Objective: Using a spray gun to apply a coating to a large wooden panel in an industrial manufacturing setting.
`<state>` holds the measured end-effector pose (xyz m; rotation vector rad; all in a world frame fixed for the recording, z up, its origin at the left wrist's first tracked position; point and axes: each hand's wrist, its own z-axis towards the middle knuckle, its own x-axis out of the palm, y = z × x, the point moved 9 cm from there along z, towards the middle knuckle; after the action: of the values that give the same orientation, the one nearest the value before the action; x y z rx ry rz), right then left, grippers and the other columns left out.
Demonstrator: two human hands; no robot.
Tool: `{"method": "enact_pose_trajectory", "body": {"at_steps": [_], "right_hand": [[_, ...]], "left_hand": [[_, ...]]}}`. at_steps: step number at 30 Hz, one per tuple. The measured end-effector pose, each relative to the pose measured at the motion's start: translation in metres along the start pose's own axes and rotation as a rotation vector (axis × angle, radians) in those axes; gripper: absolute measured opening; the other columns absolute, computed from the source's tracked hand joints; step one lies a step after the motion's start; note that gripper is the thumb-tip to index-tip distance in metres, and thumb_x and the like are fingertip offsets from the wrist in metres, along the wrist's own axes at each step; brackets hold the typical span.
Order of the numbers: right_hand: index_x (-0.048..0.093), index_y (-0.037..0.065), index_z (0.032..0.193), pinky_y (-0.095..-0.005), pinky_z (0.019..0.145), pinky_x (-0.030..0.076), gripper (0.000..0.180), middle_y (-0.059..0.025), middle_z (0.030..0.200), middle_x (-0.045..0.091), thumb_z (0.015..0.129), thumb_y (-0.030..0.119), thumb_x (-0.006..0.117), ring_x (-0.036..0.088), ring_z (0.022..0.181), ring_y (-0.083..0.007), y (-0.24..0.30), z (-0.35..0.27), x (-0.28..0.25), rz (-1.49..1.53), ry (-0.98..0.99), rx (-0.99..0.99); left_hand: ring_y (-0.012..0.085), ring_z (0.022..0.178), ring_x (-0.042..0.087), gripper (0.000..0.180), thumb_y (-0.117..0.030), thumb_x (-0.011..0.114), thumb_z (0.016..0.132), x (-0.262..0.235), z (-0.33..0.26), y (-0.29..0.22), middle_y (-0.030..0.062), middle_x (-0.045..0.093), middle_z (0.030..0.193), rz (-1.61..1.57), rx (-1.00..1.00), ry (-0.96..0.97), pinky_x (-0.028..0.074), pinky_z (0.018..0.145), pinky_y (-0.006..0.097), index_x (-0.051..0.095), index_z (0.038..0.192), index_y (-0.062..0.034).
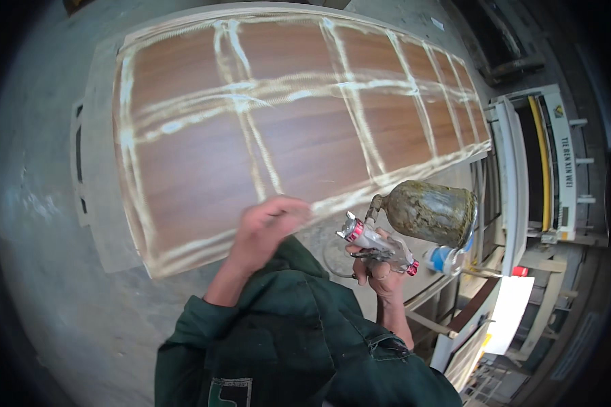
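At the centre right of the frame, the right hand (380, 271) is clamped on a spray gun (377, 244) with a grimy cup (431, 212). The left hand (268, 227), fingers curled together, rests at the lower edge of the wooden panel (285, 129), which is streaked with pale glue lines.

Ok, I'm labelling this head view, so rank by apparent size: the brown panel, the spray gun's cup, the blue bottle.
1. brown panel, by far the largest.
2. spray gun's cup.
3. blue bottle, partly hidden behind the spray gun, so less sure.
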<state>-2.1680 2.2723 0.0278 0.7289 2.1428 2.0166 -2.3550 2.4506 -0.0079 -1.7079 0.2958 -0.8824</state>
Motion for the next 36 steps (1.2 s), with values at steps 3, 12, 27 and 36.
{"method": "enact_pose_trajectory", "body": {"at_steps": [3, 12, 27, 36], "right_hand": [[0.057, 0.011, 0.150, -0.0273, 0.047, 0.049, 0.084, -0.0327, 0.112, 0.074, 0.082, 0.049, 0.089, 0.066, 0.057, -0.0210, 0.006, -0.002, -0.003, 0.101, 0.028, -0.020], [0.061, 0.019, 0.147, -0.0285, 0.046, 0.050, 0.076, -0.0288, 0.108, 0.076, 0.082, 0.048, 0.088, 0.068, 0.058, -0.0223, 0.018, -0.014, -0.008, 0.064, 0.062, 0.022], [0.069, 0.000, 0.134, -0.0300, 0.060, 0.053, 0.078, -0.0095, 0.085, 0.072, 0.075, 0.045, 0.096, 0.066, 0.066, -0.0134, 0.048, -0.017, 0.024, -0.722, 0.108, -0.381], [0.067, -0.001, 0.137, -0.0310, 0.061, 0.054, 0.080, -0.0103, 0.089, 0.072, 0.077, 0.042, 0.095, 0.068, 0.069, -0.0158, 0.034, -0.026, 0.023, -0.713, 0.075, -0.359]], "left_hand": [[0.0166, 0.101, 0.069, 0.028, -0.016, 0.066, 0.103, 0.062, 0.003, -0.015, 0.0112, 0.074, 0.112, -0.402, -0.096, 0.280, 0.054, 0.093, 0.032, 0.071, 0.122, 0.0057], [0.0167, 0.085, 0.072, 0.021, -0.008, 0.076, 0.091, 0.087, 0.009, -0.012, 0.0130, 0.077, 0.093, -0.517, -0.241, 0.372, 0.055, 0.081, 0.030, 0.078, 0.107, 0.0068], [0.0147, 0.076, 0.071, 0.017, -0.004, 0.078, 0.086, 0.039, -0.001, -0.060, 0.0114, 0.076, 0.084, -0.086, -0.369, 0.354, 0.055, 0.071, 0.027, 0.078, 0.098, 0.0079], [0.0243, 0.079, 0.076, 0.021, 0.004, 0.072, 0.086, 0.032, -0.014, -0.053, 0.0202, 0.076, 0.093, -0.267, -0.423, 0.223, 0.061, 0.076, 0.033, 0.074, 0.105, 0.0129]]}}
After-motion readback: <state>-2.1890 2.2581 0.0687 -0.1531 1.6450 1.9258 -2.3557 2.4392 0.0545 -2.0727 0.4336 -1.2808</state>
